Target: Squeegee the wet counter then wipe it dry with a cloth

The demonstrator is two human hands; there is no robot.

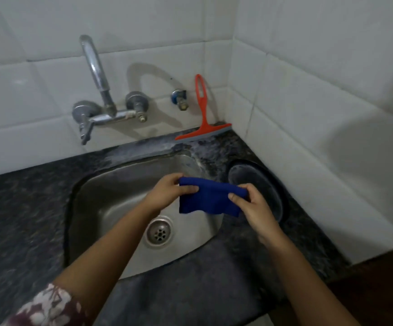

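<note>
1. A floral sleeve shows at the near left corner, over the front strip of the dark speckled worktop.
2. Both forearms reach out over the steel sink, above its drain.
3. The left hand pinches the upper left corner of the blue cloth, thumb on the front and fingers curled behind it.
4. The right hand pinches the cloth's upper right corner in the same way. The cloth hangs stretched between the two hands, in the air above the sink's right half and touching nothing else.
5. Just beyond the right hand, a round dark dish lies on the narrow strip of worktop between the sink's right rim and the side wall.
6. The worktop is widest left of the sink. Behind the sink it is only a thin ledge.
7. The orange squeegee stands in the far right corner, blade on the ledge and handle leaning against the tiles, well apart from both hands.
8. The chrome tap and a small valve project from the back wall.
</note>
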